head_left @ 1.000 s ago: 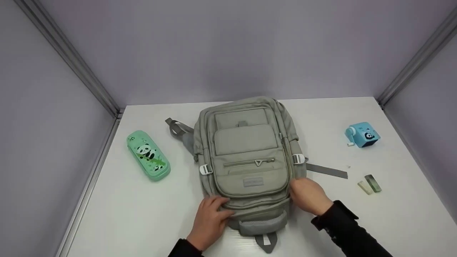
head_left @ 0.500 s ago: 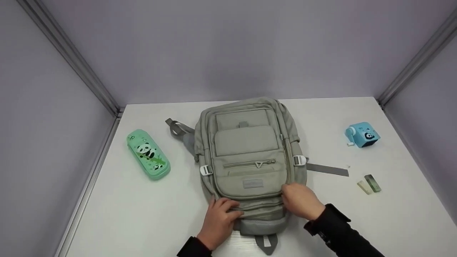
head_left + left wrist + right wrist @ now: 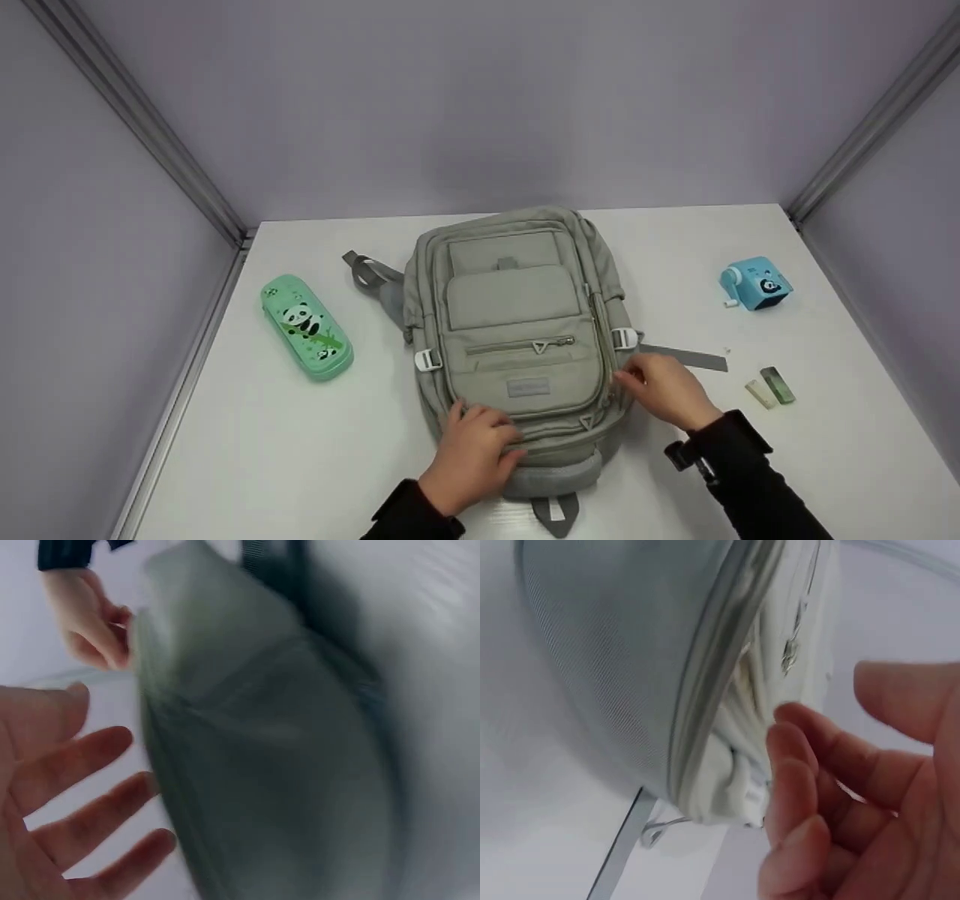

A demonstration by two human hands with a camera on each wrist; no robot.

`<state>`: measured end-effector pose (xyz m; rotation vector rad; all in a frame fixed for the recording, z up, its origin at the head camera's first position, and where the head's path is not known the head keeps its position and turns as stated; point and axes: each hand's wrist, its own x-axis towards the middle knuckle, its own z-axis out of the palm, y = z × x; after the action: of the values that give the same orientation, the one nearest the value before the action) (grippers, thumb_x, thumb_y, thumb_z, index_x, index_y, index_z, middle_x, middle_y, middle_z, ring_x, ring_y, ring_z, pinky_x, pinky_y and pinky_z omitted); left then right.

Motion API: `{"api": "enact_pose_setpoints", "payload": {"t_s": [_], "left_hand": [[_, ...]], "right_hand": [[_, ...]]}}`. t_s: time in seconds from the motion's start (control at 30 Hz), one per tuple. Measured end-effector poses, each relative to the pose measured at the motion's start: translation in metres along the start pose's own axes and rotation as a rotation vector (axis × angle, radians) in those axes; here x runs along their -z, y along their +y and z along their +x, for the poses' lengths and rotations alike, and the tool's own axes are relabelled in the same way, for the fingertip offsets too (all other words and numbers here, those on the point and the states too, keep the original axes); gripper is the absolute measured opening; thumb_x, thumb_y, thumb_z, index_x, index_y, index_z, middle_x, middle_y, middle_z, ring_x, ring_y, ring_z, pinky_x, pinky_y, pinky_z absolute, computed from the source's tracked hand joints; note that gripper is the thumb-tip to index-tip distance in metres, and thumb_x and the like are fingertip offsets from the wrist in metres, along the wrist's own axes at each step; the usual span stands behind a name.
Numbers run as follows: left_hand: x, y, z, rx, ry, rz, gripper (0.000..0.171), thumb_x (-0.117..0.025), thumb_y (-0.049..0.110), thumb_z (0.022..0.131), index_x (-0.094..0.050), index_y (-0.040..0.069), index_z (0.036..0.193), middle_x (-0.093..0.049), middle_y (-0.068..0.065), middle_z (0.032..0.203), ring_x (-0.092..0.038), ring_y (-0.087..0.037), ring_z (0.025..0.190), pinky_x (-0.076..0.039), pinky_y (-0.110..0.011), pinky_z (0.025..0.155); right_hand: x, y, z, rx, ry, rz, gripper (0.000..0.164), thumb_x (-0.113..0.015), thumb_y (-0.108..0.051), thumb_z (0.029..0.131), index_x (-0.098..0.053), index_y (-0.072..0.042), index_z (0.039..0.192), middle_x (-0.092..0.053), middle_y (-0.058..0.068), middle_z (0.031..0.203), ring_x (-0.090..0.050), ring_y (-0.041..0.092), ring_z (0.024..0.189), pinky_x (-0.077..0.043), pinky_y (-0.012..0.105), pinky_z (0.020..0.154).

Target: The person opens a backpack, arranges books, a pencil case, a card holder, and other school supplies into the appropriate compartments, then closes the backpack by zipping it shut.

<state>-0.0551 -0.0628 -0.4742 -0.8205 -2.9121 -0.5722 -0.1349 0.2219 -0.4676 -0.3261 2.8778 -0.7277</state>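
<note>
Two views cut things short: the left wrist view, blurred over the cloth, crops the left hand (image 3: 471, 454) at the palm, and the right wrist view crops the right hand (image 3: 667, 390) at its edge. What lies in the fabric folds beside the right hand is hard to make out, and the black sleeves (image 3: 757, 465) run out of the head view at the bottom.

Fingers of the left hand are spread, thumb apart, the tips at the edge of a grey-green fabric backpack (image 3: 517, 296); whether every tip touches I cannot tell. The right hand's fingers are loosely bent, its thumb well away from them, with nothing pinched between, just beside the same bag's side.

Between and beyond both hands, the backpack lies front up on a white table (image 3: 360, 457). A triangular zip pull (image 3: 587, 422) sits between the hands; a grey rectangular label (image 3: 529, 388) is just beyond. A white plastic buckle (image 3: 625, 338) stands just past the right hand.

Farther out, a mint-green panda pencil case (image 3: 307, 328) lies beyond the left hand, to its left. Right of the right hand are a dark green strip (image 3: 778, 385) and a pale strip (image 3: 760, 394), with a blue cube-shaped crank sharpener (image 3: 756, 283) past them.
</note>
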Motion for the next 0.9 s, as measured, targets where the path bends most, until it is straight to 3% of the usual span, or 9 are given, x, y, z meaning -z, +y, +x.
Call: {"api": "enact_pose_setpoints", "payload": {"t_s": [0.2, 0.3, 0.43, 0.57, 0.7, 0.8, 0.9], "left_hand": [[0.005, 0.032, 0.048, -0.108, -0.156, 0.114, 0.013, -0.063, 0.033, 0.084, -0.069, 0.022, 0.086, -0.064, 0.006, 0.082, -0.060, -0.013, 0.077, -0.047, -0.031, 0.068], [0.000, 0.042, 0.068, -0.136, -0.180, 0.161, 0.012, -0.063, 0.031, 0.084, -0.069, 0.022, 0.081, -0.063, 0.005, 0.076, -0.061, -0.012, 0.069, -0.047, -0.028, 0.057], [-0.008, 0.051, 0.084, -0.108, -0.229, 0.217, 0.013, -0.061, 0.029, 0.084, -0.069, 0.020, 0.079, -0.064, 0.002, 0.077, -0.063, -0.016, 0.070, -0.050, -0.032, 0.055], [-0.012, 0.050, 0.088, -0.041, -0.326, 0.191, 0.015, -0.060, 0.027, 0.085, -0.067, 0.017, 0.077, -0.065, -0.001, 0.079, -0.063, -0.019, 0.071, -0.050, -0.033, 0.055], [-0.013, 0.042, 0.083, 0.005, -0.408, 0.177, 0.014, -0.061, 0.024, 0.085, -0.064, 0.017, 0.074, -0.063, -0.002, 0.079, -0.062, -0.018, 0.071, -0.050, -0.032, 0.054], [-0.012, 0.035, 0.076, 0.004, -0.408, 0.166, 0.012, -0.063, 0.021, 0.083, -0.062, 0.017, 0.073, -0.062, -0.001, 0.076, -0.061, -0.017, 0.070, -0.048, -0.030, 0.052], [-0.013, 0.031, 0.067, -0.026, -0.364, 0.168, 0.011, -0.063, 0.019, 0.084, -0.063, 0.018, 0.073, -0.062, 0.000, 0.074, -0.061, -0.015, 0.069, -0.047, -0.029, 0.051]], "right_hand": [[-0.009, 0.005, 0.018, -0.083, -0.025, -0.027, 0.032, -0.058, -0.033, 0.088, -0.060, -0.010, 0.066, -0.054, 0.001, 0.058, -0.044, 0.012, 0.048, -0.032, 0.026, 0.046], [-0.014, 0.004, 0.028, -0.115, -0.049, -0.020, 0.040, -0.057, -0.036, 0.088, -0.050, -0.013, 0.055, -0.043, -0.001, 0.049, -0.038, 0.012, 0.042, -0.028, 0.025, 0.042], [-0.018, 0.002, 0.037, -0.122, -0.031, 0.024, 0.042, -0.059, -0.029, 0.087, -0.042, -0.015, 0.052, -0.036, -0.004, 0.046, -0.035, 0.011, 0.040, -0.027, 0.024, 0.041], [-0.022, 0.000, 0.037, -0.150, -0.036, 0.109, 0.040, -0.061, -0.024, 0.085, -0.044, -0.013, 0.051, -0.039, -0.003, 0.046, -0.037, 0.009, 0.040, -0.030, 0.023, 0.041], [-0.030, -0.007, 0.027, -0.177, -0.109, 0.229, 0.036, -0.062, -0.022, 0.085, -0.055, -0.005, 0.054, -0.055, 0.002, 0.050, -0.045, 0.008, 0.043, -0.037, 0.023, 0.043], [-0.037, -0.013, 0.018, -0.187, -0.143, 0.297, 0.036, -0.062, -0.022, 0.085, -0.060, 0.001, 0.057, -0.062, 0.008, 0.054, -0.048, 0.008, 0.044, -0.039, 0.024, 0.044], [-0.046, -0.021, 0.011, -0.198, -0.131, 0.331, 0.035, -0.062, -0.020, 0.084, -0.062, 0.001, 0.056, -0.062, 0.010, 0.053, -0.046, 0.008, 0.042, -0.040, 0.024, 0.043]]}}
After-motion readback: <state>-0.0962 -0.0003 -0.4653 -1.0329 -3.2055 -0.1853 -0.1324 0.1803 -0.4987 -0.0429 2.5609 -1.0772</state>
